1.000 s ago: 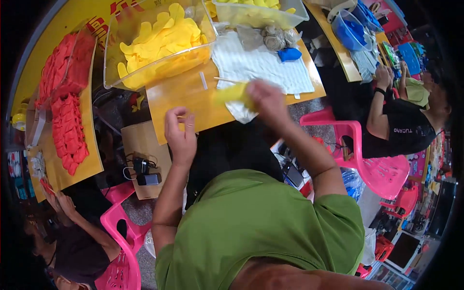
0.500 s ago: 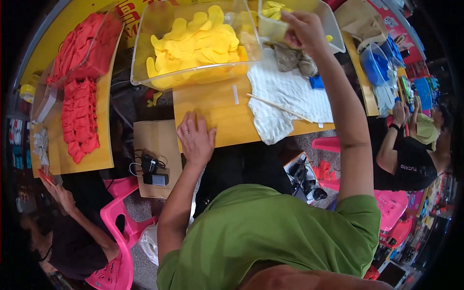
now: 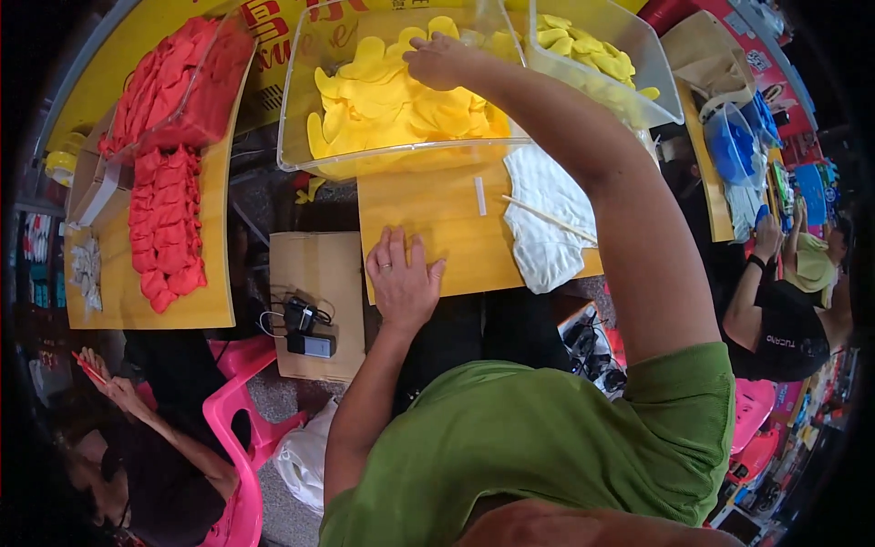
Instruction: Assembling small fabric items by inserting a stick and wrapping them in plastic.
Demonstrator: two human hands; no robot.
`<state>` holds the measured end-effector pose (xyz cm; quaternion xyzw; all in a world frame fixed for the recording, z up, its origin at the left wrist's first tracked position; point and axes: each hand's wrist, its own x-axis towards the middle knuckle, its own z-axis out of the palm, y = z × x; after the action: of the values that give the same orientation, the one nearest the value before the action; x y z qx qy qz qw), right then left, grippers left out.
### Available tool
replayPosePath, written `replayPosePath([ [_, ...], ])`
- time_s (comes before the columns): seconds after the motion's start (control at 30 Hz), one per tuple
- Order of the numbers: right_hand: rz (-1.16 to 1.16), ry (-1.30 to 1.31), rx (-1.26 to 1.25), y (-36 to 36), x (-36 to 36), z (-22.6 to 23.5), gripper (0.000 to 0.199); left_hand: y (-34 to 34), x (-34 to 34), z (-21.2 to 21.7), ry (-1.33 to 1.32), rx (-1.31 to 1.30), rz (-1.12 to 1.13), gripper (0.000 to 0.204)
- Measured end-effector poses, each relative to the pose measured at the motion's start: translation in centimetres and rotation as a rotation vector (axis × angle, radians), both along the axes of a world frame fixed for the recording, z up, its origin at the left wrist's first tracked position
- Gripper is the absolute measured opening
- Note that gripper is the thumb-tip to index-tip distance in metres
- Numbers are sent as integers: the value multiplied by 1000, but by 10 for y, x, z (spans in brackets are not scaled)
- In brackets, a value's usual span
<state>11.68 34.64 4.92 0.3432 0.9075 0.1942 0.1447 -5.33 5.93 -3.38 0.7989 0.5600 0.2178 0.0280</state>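
Note:
My left hand (image 3: 406,278) lies open and flat on the front edge of the wooden table (image 3: 415,196), holding nothing. My right hand (image 3: 442,62) reaches over a clear plastic bin (image 3: 410,155) heaped with soft yellow pieces (image 3: 387,96). Its fingers are apart at the top of the heap, and no piece shows gripped in them. To the right, a second clear bin (image 3: 670,91) holds smaller yellow pieces (image 3: 588,46). A white cloth (image 3: 544,242) with a thin stick (image 3: 538,214) on it lies under my right forearm. A small white strip (image 3: 480,196) sits left of the cloth.
At left, another table (image 3: 219,255) carries red puffed pieces (image 3: 169,232) and a bin of red pieces (image 3: 196,91). A person in dark clothes sits there on a pink chair (image 3: 232,433), holding something red. Another person works at right. A cardboard box (image 3: 314,264) with a black adapter stands below.
My right hand has moved left from the smaller yellow pieces' bin to the large yellow heap. My left hand stays on the table edge. The view has shifted slightly.

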Motion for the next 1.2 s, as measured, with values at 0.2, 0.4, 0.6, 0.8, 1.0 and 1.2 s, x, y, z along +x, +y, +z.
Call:
replayPosePath([
  [0.2,3,-3,118,3,9,3,14,1,-3,1,-21,13,-8,49],
  [0.4,-331,1044,-14,-70,7,78,10,-2,-4,7,-86,4,-47,45],
  [0.6,-238,1886,-671,-208,-5,95,20,-9,-14,6,-231,66,-87,39],
  [0.8,-333,1973,-817,-309,-25,69,21,-40,-29,64,-1609,-567,-239,32],
  [1.0,-408,2004,-931,-371,-44,36,20,-85,-34,86,-1740,-580,-114,14],
  [1.2,-167,1386,-78,-415,-55,41,22,-119,-31,77,-1546,-486,5,24],
])
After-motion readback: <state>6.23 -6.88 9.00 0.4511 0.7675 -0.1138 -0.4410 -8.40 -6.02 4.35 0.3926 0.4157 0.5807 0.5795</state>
